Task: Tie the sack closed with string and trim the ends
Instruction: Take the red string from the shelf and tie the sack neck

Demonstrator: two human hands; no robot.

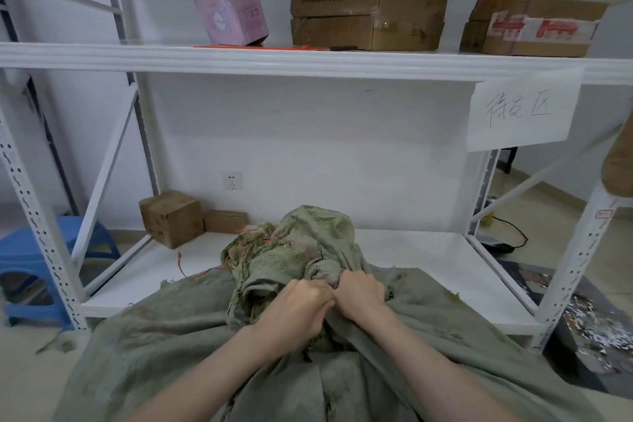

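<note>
Left grip and right grip clench the bunched neck of the coarse woven grey-green sack, slumped over the white shelf; thin red string trails by its frayed mouth.

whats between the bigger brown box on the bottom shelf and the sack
A flatter cardboard box, then a bare stretch of shelf, shown in the head view.

- White rack: pink box and two brown cartons on its upper shelf.
- Handwritten paper sign hangs from that shelf's right end.
- Small cardboard box on its lower shelf, left.
- Blue stool left of the rack.
</note>
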